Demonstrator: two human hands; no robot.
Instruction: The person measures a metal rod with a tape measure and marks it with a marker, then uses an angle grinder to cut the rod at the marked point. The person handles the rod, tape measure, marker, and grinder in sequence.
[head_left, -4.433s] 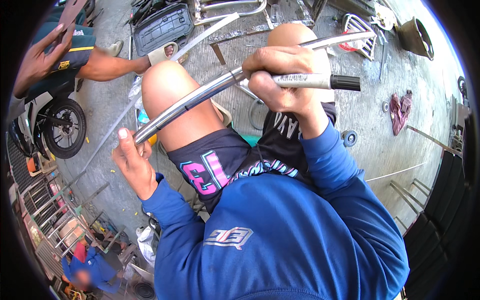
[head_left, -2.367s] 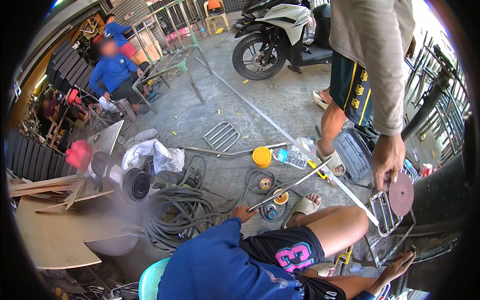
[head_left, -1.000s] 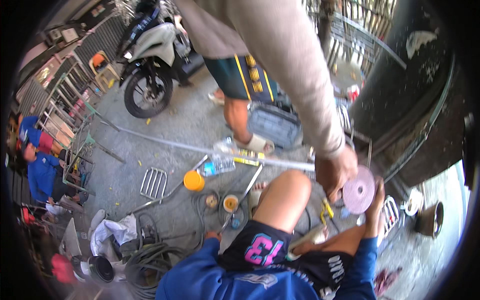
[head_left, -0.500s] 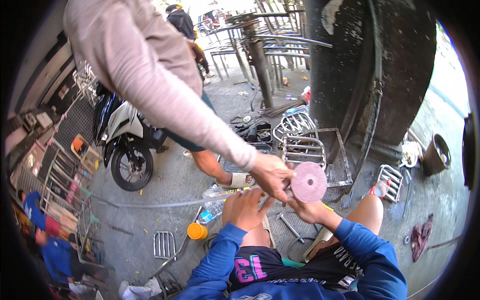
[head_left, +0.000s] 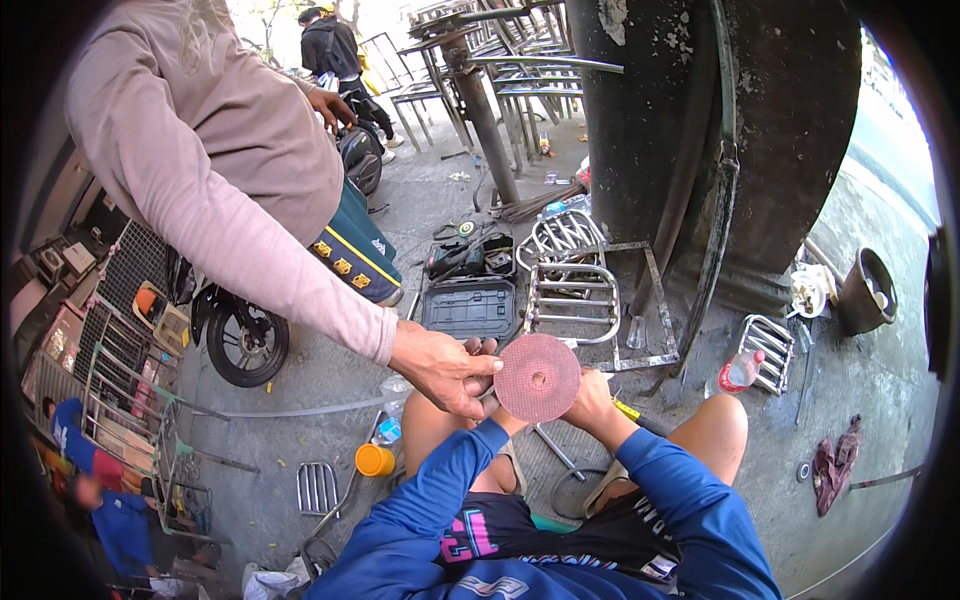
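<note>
A round reddish-brown abrasive disc [head_left: 530,395] with a small centre hole faces up in front of my knees. Another person's hand [head_left: 438,368] comes from the left and pinches its left rim between thumb and fingers. My right hand [head_left: 593,402] is at the right rim with fingers curled; the disc covers its fingertips, so what they hold is hidden. Only a strip of my left hand [head_left: 508,420] shows below the disc. Its fingers are hidden behind the disc and the other hand.
An open tool case [head_left: 468,308] and bent metal racks [head_left: 572,300] lie ahead. A yellow-orange lidded container [head_left: 374,460] stands by my left leg. A clear bottle [head_left: 738,372] is beyond my right knee, near a bucket [head_left: 866,295]. A motorcycle wheel [head_left: 248,340] is at left.
The view has shifted. The disc and the other person's hand have moved left relative to my right hand. My left hand has gone from plain view to mostly hidden behind the disc.
</note>
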